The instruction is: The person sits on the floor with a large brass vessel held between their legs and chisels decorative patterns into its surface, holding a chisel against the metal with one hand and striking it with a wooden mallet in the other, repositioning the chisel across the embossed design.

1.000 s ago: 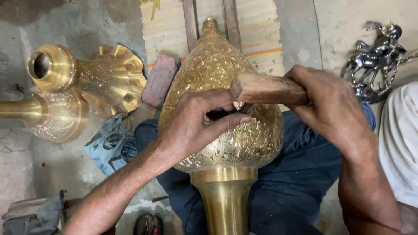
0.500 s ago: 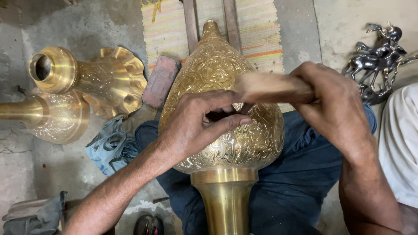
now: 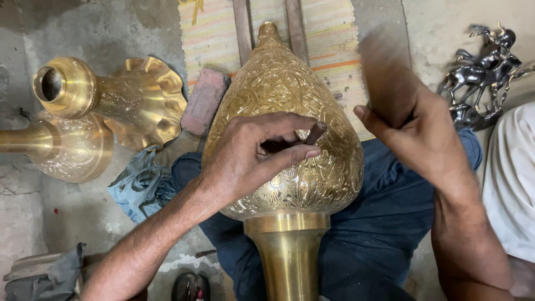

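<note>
While the engraved brass vase (image 3: 281, 120) lies across my lap, my left hand (image 3: 253, 153) pinches a small dark punch (image 3: 315, 132) against it; my right hand (image 3: 415, 131) grips a blurred wooden block (image 3: 384, 72) above a striped mat (image 3: 329, 33) on concrete floor (image 3: 83, 28).

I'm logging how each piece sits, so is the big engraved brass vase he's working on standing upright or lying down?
Lying down. The engraved brass vase rests lengthwise across the person's lap, its narrow tip toward the striped mat and its plain neck toward the camera.

The wooden block (image 3: 387, 72) in my right hand (image 3: 418, 139) is just a motion-blurred smear. My left hand (image 3: 251, 156) hides most of the thin tool (image 3: 316, 132), and the brass vessel (image 3: 290, 117) stem runs off the bottom edge.
</note>
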`<action>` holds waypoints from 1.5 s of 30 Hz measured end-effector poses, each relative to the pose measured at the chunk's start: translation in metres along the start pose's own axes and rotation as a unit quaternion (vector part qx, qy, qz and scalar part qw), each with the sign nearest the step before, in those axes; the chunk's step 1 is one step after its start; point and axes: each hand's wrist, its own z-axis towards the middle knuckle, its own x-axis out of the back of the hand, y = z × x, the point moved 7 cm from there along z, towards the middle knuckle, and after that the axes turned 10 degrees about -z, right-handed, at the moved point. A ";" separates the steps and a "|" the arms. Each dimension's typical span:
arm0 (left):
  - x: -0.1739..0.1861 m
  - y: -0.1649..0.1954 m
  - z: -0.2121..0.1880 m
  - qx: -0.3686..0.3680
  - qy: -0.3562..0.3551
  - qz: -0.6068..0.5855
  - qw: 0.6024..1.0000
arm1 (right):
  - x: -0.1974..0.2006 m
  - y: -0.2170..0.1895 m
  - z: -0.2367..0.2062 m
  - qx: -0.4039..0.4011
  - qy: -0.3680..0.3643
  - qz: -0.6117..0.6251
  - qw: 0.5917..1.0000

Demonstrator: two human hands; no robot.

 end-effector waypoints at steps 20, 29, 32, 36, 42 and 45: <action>0.002 -0.001 0.000 0.004 0.004 -0.001 1.000 | -0.005 0.011 -0.003 -0.099 -0.025 0.004 0.995; 0.002 -0.006 -0.002 0.017 -0.001 -0.016 1.000 | 0.001 -0.013 -0.002 0.075 0.004 -0.116 0.990; 0.002 -0.005 -0.001 0.000 -0.006 0.025 1.000 | 0.003 -0.006 -0.002 0.030 0.014 -0.098 0.995; 0.003 -0.004 -0.002 -0.001 -0.001 0.005 1.000 | 0.002 -0.005 -0.002 0.040 0.027 0.011 0.999; 0.003 -0.005 -0.002 0.040 -0.005 0.009 0.999 | -0.002 0.006 -0.002 -0.024 -0.002 -0.044 0.999; 0.002 -0.011 -0.002 0.085 -0.015 0.051 0.995 | 0.001 -0.004 -0.003 0.039 0.013 -0.109 0.993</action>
